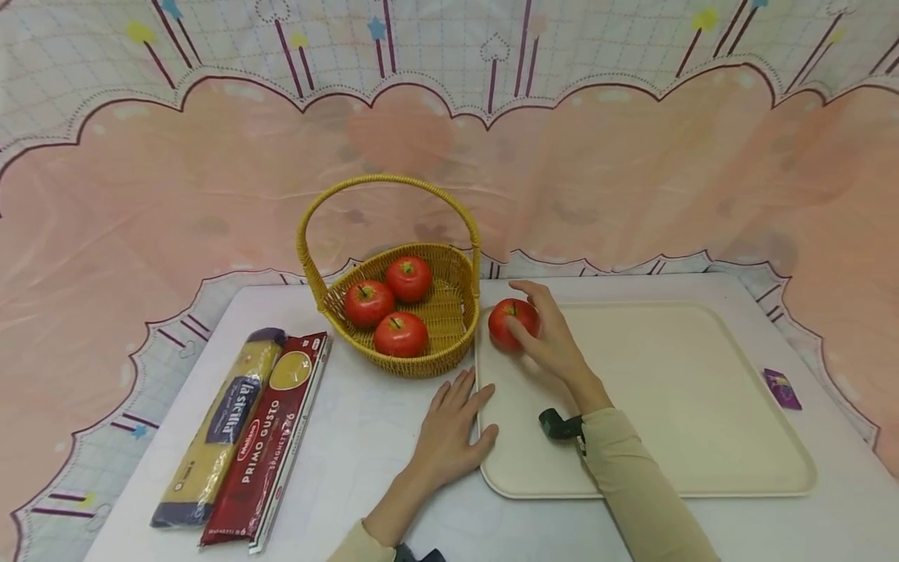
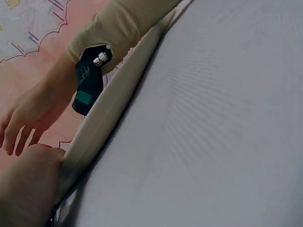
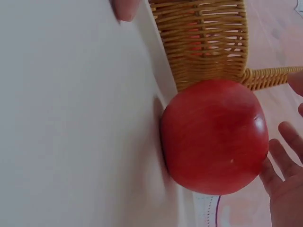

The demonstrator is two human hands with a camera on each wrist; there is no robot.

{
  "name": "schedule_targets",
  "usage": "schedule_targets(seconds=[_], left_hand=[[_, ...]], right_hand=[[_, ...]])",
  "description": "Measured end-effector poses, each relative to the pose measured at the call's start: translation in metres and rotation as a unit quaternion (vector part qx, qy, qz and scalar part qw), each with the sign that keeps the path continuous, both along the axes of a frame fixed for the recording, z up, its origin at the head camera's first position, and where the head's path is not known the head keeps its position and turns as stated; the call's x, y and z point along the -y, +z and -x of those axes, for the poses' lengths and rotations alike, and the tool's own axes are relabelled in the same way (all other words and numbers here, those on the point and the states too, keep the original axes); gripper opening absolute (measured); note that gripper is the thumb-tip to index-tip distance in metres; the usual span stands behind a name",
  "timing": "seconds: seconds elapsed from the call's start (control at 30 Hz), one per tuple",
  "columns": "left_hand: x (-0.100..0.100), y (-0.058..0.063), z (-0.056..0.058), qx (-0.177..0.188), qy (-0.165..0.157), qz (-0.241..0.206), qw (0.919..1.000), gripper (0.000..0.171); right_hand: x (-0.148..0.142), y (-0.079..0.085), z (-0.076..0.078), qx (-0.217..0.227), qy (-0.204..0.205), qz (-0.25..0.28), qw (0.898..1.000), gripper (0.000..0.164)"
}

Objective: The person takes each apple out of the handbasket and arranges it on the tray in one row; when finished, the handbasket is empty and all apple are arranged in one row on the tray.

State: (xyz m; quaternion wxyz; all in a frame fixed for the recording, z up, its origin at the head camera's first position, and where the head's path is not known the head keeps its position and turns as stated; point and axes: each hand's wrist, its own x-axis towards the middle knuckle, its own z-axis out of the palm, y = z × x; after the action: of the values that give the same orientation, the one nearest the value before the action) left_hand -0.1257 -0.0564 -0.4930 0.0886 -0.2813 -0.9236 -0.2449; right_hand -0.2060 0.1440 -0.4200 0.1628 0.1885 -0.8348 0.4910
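Right hand at the round, glossy red apple, fingers spread!
We see that apple sitting on the far left corner of the rectangular cream tray, just right of the woven golden wicker basket, where three more round red apples lie together. The thumb crosses its near right side, one finger reaches past its far side; how firmly they touch, we can't tell. Over to the left hand: fingers slightly spread, thumb out over the tray's left edge. Farther left, we have a long yellow-and-blue plastic packet beside a long red plastic spaghetti packet; away right, a small purple packet.
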Motion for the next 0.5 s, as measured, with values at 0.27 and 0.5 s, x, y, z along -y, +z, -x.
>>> schedule_targets(seconds=[0.27, 0.5], left_hand=[[0.001, -0.002, 0.001, -0.019, 0.0, -0.003, 0.9998, 0.053], [0.002, -0.002, 0.001, -0.004, 0.002, 0.008, 1.0, 0.054]], right_hand=[[0.001, -0.018, 0.016, -0.027, 0.037, 0.008, 0.999, 0.05], [0.01, -0.012, 0.018, -0.051, 0.065, -0.017, 0.996, 0.048]])
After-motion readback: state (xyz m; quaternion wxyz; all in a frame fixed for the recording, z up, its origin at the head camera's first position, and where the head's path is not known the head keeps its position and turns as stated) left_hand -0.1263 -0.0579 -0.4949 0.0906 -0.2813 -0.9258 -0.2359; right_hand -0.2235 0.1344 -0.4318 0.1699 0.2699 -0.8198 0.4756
